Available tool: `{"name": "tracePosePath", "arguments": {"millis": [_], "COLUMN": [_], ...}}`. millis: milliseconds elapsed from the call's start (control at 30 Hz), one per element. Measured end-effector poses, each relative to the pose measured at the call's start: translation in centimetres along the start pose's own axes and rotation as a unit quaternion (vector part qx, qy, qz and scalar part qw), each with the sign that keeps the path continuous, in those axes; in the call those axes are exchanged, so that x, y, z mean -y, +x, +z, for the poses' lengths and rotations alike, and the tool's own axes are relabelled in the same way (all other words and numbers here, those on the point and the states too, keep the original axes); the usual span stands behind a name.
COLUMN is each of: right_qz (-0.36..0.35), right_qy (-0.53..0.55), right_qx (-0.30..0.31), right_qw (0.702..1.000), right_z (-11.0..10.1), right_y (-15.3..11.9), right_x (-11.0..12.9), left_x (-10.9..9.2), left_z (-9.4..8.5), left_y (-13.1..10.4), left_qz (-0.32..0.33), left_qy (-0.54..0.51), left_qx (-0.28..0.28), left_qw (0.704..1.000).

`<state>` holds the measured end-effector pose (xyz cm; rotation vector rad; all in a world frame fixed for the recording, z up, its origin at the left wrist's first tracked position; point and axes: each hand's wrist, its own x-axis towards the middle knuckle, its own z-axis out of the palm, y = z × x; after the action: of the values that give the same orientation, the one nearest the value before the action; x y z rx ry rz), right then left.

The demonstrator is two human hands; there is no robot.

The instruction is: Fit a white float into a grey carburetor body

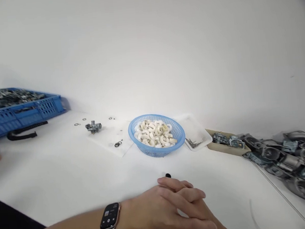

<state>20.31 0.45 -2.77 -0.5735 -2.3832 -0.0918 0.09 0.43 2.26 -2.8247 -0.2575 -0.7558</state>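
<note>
My left hand [161, 213], with a smartwatch [110, 218] on its wrist, lies on the white table at the bottom centre, fingers stretched loosely to the right. It rests across my right hand [204, 213], which is mostly hidden beneath it, so I cannot tell what, if anything, that hand holds. A small black ring-like part [167, 175] sits on the table just beyond my fingertips. Farther back stands a blue round basket [145, 149] filled with several white curved pieces [155, 132].
A small carburettor [93, 126] and loose rings lie on a white sheet at back left. A blue crate [21, 115] of metal parts stands at far left, with a black strap in front. A white tray with pins [197, 137], a cardboard tray and piled metal housings [292, 155] fill the right.
</note>
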Motion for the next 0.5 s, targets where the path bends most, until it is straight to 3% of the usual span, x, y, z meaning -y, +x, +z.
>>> {"name": "tracePosePath", "arguments": {"millis": [67,167,267,333,400,500], "right_qz": [0.012,0.101,0.165,0.169,0.124,0.052], "right_qy": [0.039,0.107,0.101,0.082,0.085,0.086], "right_qx": [-0.055,-0.140,-0.182,-0.184,-0.170,-0.128], "right_qw": [0.998,0.979,0.964,0.965,0.974,0.987], "right_z": [-1.0,-2.0,-2.5,-2.5,-2.0,-0.9], "right_y": [1.2,2.1,2.4,2.6,2.7,2.8], "right_x": [-0.8,-2.5,-3.9,-4.0,-3.3,-2.0], "left_x": [0.4,1.8,4.7,7.7,11.4,17.0], "left_z": [-0.4,-1.8,-5.0,-7.7,-10.4,-13.5], "left_y": [0.3,-0.8,-4.2,-7.6,-11.3,-16.9], "left_qz": [-0.039,-0.059,-0.162,-0.312,-0.420,-0.591], "left_qy": [-0.019,0.018,0.076,0.113,0.149,0.173], "left_qx": [-0.053,-0.132,-0.104,-0.069,-0.060,-0.028], "left_qw": [0.998,0.989,0.978,0.941,0.893,0.787]}}
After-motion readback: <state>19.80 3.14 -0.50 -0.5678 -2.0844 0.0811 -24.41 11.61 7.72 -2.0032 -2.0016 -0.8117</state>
